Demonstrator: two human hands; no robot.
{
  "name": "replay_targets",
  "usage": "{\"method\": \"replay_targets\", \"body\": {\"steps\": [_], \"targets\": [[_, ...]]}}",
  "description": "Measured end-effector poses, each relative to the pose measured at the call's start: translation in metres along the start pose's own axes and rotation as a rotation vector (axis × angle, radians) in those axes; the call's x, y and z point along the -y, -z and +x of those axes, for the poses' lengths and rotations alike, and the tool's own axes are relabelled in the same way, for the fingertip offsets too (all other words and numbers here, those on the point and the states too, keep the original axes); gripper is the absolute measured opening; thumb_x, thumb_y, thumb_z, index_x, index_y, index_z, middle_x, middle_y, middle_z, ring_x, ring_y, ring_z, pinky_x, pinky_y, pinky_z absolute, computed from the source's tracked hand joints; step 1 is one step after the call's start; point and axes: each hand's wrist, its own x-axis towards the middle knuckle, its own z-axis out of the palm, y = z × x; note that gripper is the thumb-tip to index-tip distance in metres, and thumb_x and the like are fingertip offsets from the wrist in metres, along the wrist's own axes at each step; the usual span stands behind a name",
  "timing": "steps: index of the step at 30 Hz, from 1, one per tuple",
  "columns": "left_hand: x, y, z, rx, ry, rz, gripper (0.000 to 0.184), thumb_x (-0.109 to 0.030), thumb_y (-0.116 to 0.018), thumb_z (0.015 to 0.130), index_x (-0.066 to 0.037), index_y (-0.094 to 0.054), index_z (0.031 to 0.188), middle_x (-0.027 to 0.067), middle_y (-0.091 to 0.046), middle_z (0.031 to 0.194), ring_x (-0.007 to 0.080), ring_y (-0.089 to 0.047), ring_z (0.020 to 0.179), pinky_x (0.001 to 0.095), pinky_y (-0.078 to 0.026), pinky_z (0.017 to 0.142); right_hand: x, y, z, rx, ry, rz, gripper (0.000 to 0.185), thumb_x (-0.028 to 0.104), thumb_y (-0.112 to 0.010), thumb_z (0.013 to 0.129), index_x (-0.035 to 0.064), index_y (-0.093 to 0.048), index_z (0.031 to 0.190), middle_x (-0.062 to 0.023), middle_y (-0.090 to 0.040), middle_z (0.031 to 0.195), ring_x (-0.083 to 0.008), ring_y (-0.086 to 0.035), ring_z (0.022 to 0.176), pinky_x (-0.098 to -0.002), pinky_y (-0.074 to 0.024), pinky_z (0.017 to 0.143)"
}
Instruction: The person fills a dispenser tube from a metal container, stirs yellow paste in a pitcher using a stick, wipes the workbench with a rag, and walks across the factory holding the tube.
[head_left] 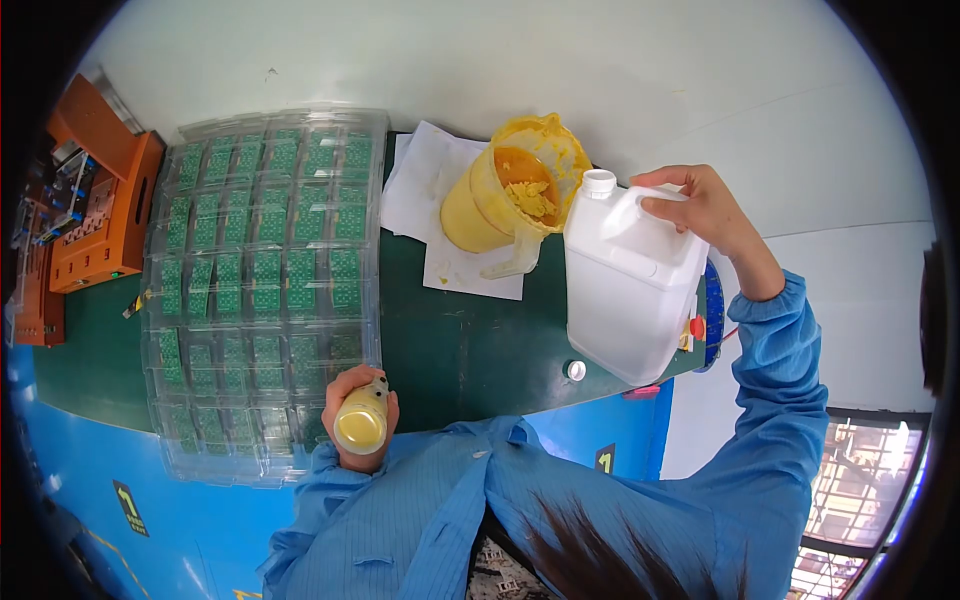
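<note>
My right hand (pixel 695 205) is closed around the handle of a white plastic jerrycan (pixel 630 290), its neck uncapped and facing up. A small white cap (pixel 576 370) lies on the table beside the jerrycan's base. Held in my left hand (pixel 345 400), close to my body, is a small pale-yellow cylindrical bottle (pixel 362 420); its round end faces me and its contents cannot be made out. Left of the jerrycan a yellow-stained plastic pitcher (pixel 478 205) holds amber liquid and yellow lumps. The pitcher stands on white paper sheets (pixel 450 272).
Stacked clear trays (pixel 370 230) of green circuit boards cover the left of the dark green table (pixel 440 350). Orange machines (pixel 105 230) stand at the far left, with a cutter-like tool (pixel 134 306) nearby. Behind the jerrycan, a blue round object (pixel 713 310) shows at the right.
</note>
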Motion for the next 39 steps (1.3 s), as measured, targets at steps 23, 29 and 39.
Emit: {"method": "replay_targets", "body": {"steps": [23,29,39], "targets": [[0.001,-0.001,0.001,0.007,0.007,-0.013,0.045,0.005,-0.075,0.074,-0.004,-0.052,0.111,0.0154,-0.066,0.102,0.0231,-0.065,0.093,0.0353,-0.053,0.085,0.016,0.006,0.015,0.065,0.063,-0.060,0.029,0.017,-0.075,0.082,0.0043,-0.076,0.107,-0.0075,-0.073,0.090,-0.0109,-0.055,0.056,-0.0262,-0.0444,0.052],[0.000,-0.002,0.001,-0.002,0.014,-0.027,0.045,0.006,-0.075,0.073,-0.004,-0.051,0.110,0.0153,-0.066,0.101,0.0233,-0.065,0.092,0.0350,-0.053,0.085,0.015,0.009,0.027,0.109,0.043,-0.112,0.027,0.016,-0.074,0.082,0.0045,-0.076,0.106,-0.0060,-0.073,0.093,-0.0090,-0.057,0.060,-0.0235,-0.0433,0.050],[0.003,-0.002,0.001,-0.015,0.007,-0.023,0.045,0.006,-0.075,0.073,-0.004,-0.051,0.110,0.0149,-0.066,0.100,0.0234,-0.065,0.092,0.0352,-0.053,0.085,0.022,0.008,0.024,0.107,0.045,-0.100,0.026,0.014,-0.074,0.082,0.0040,-0.076,0.106,-0.0054,-0.072,0.092,-0.0084,-0.055,0.059,-0.0236,-0.0425,0.049]]}}
